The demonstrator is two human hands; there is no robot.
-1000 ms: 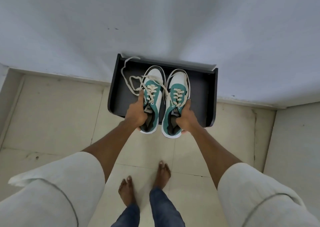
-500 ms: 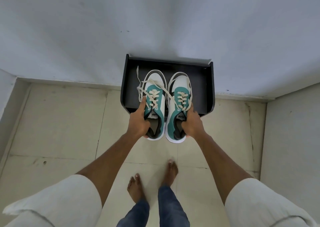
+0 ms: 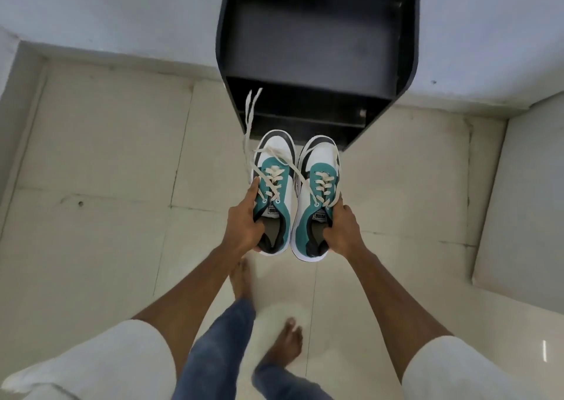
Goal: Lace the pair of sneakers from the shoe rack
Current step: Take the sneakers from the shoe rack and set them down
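Observation:
Two white, teal and black sneakers hang side by side over the tiled floor, toes pointing away from me. My left hand (image 3: 244, 222) grips the left sneaker (image 3: 274, 167) at its collar, thumb inside the opening. My right hand (image 3: 343, 230) holds the right sneaker (image 3: 319, 167) the same way. Cream laces (image 3: 249, 115) are threaded loosely through both; the left shoe's loose ends trail up and away. The black shoe rack (image 3: 317, 42) stands against the wall just beyond the shoes, its top shelf bare.
Pale floor tiles (image 3: 100, 155) spread left of the rack. A white wall (image 3: 106, 11) runs behind it, and a low white ledge (image 3: 522, 204) rises at the right. My bare feet and jeans (image 3: 219, 344) show below, mid-step.
Both hands have lifted the sneakers off the rack's top shelf and drawn them back toward me, over the floor. I have stepped back and my view has tilted down.

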